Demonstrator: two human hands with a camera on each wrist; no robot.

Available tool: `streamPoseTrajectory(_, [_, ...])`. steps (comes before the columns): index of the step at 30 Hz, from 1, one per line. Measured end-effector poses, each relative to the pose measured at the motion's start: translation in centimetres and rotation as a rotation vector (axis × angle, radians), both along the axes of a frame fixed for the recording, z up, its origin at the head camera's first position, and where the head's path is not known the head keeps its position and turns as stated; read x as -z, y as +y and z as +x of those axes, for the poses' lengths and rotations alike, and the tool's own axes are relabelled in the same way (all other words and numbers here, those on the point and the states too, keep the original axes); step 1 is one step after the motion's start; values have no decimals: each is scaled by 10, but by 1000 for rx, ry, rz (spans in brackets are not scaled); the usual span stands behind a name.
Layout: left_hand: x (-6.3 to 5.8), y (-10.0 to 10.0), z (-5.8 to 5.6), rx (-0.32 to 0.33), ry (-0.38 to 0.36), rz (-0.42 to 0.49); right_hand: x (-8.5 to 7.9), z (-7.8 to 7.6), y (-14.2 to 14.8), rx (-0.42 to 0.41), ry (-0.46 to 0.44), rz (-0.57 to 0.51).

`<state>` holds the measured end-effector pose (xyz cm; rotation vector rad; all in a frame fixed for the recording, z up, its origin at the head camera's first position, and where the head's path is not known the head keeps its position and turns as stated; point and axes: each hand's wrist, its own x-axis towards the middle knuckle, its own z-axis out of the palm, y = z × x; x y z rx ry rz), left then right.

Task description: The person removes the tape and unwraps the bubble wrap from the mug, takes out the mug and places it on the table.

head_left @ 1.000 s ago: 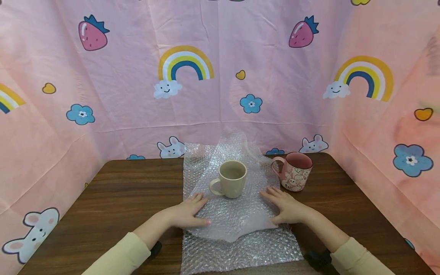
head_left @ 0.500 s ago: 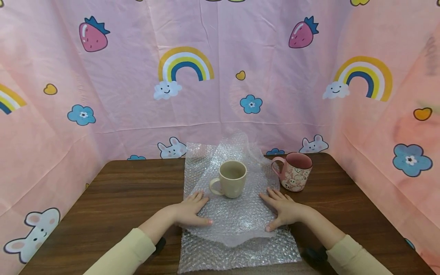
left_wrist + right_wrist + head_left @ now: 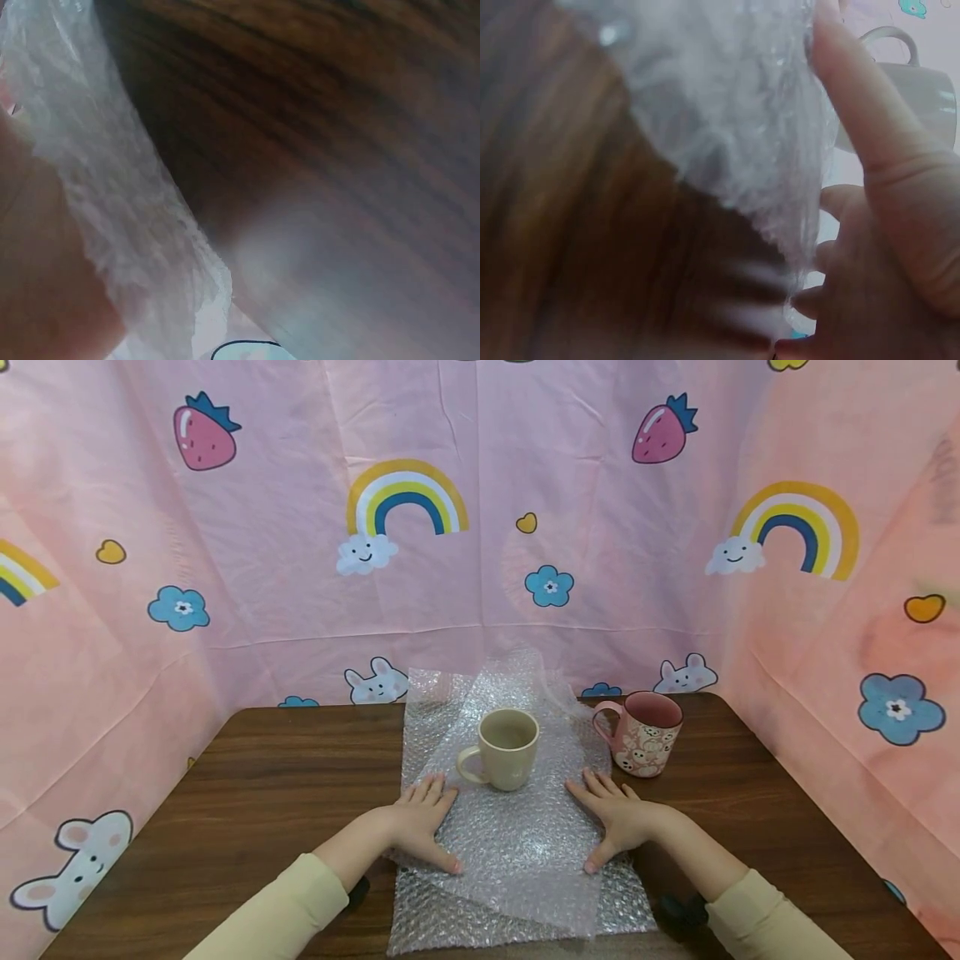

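Observation:
A cream mug [image 3: 507,752] stands upright on layered sheets of bubble wrap [image 3: 517,835], its handle pointing left. My left hand [image 3: 423,822] lies with fingers spread on the left side of the wrap. Opposite it, my right hand [image 3: 618,817] rests on the wrap's right side, fingers and thumb spread. Neither hand touches the mug. In the right wrist view the bubble wrap [image 3: 720,112] runs beside the fingers, with part of the cream mug [image 3: 922,97] behind the thumb. The left wrist view catches the wrap's edge [image 3: 127,202] and a bit of the hand.
A pink patterned mug [image 3: 647,735] stands at the back right, close to the wrap and just beyond my right fingertips. Dark wooden tabletop [image 3: 300,777] stretches to the left. A printed pink curtain [image 3: 480,585] encloses the back and sides.
The near edge of the upper bubble wrap layer has flattened and come down toward me. Both thumbs have shifted slightly nearer. The two mugs stay in place.

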<state>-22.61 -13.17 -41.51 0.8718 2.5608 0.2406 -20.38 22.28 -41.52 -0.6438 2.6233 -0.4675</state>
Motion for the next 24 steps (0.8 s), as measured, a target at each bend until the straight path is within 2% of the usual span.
streamPoseTrajectory(9, [3,2,0,-23,-7,11,-7,6,-8,38,-2,75])
streamPoseTrajectory(13, [17,-1,-6,-14,4,39,-9,7,-11,57,-12,77])
streamPoseTrajectory(16, [15,-1,-4,-18,9,40,-9,7,-10,63,-13,61])
streamPoseTrajectory(20, [0,3,6,-41,3,17,-7,7,-8,60,-8,29])
streamPoseTrajectory(23, [-1,4,8,-40,18,-3,-9,8,-5,49,-5,-11])
streamPoseTrajectory(24, [2,3,7,-39,24,1,-9,8,-4,41,3,-28])
